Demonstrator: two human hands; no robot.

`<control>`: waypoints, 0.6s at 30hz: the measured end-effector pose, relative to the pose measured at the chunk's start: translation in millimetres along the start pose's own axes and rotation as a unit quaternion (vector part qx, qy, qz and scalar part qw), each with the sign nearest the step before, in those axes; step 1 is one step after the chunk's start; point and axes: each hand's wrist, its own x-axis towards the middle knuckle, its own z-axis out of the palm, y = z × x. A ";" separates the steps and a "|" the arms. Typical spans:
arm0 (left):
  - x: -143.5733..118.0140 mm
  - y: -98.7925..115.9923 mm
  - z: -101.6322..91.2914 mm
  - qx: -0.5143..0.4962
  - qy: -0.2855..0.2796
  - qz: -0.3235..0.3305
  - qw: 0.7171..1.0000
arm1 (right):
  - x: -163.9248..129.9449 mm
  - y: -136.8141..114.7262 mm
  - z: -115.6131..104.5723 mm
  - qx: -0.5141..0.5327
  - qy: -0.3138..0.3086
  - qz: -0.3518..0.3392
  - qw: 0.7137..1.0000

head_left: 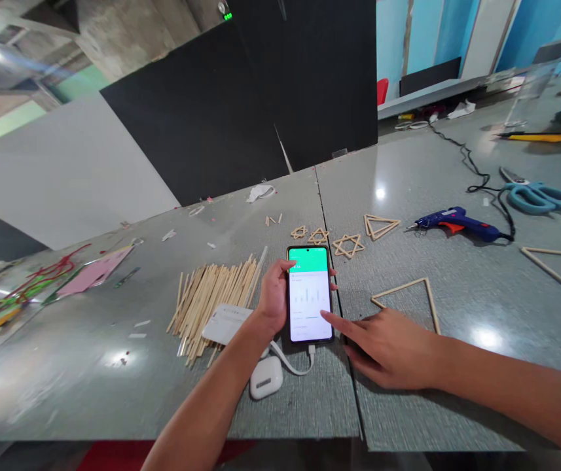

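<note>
My left hand (274, 297) grips a smartphone (307, 297) around its sides, the thumb at the screen's upper left edge. The lit screen shows a green band on top and a small bar chart below. My right hand (392, 348) reaches in with its index finger stretched out, the fingertip at the right part of the screen; the other fingers are loosely bent and hold nothing. A white cable (300, 371) is plugged into the phone's lower end. Beside my left wrist lie a white earbud case (266, 378) and a white flat device (226, 323), partly hidden by my forearm.
Wooden sticks (211, 284) lie piled at left. Small stick stars (349, 246) and stick triangles (381, 227) lie beyond the phone. A blue glue gun (459, 224), scissors (538, 196) and a yellow cutter (540, 137) are at right. A gap (339, 307) runs between the tabletops.
</note>
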 end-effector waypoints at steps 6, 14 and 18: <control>-2.4 2.6 4.3 0.003 -0.009 -0.007 1.000 | -0.4 2.3 -1.6 0.016 0.002 -0.025 1.000; -3.5 4.1 6.4 -0.006 -0.008 -0.011 1.000 | 1.5 1.2 -8.5 0.028 -0.022 -0.021 0.999; -3.4 3.5 6.2 -0.001 -0.005 0.002 1.000 | 0.4 0.0 -2.2 0.002 -0.008 0.001 1.000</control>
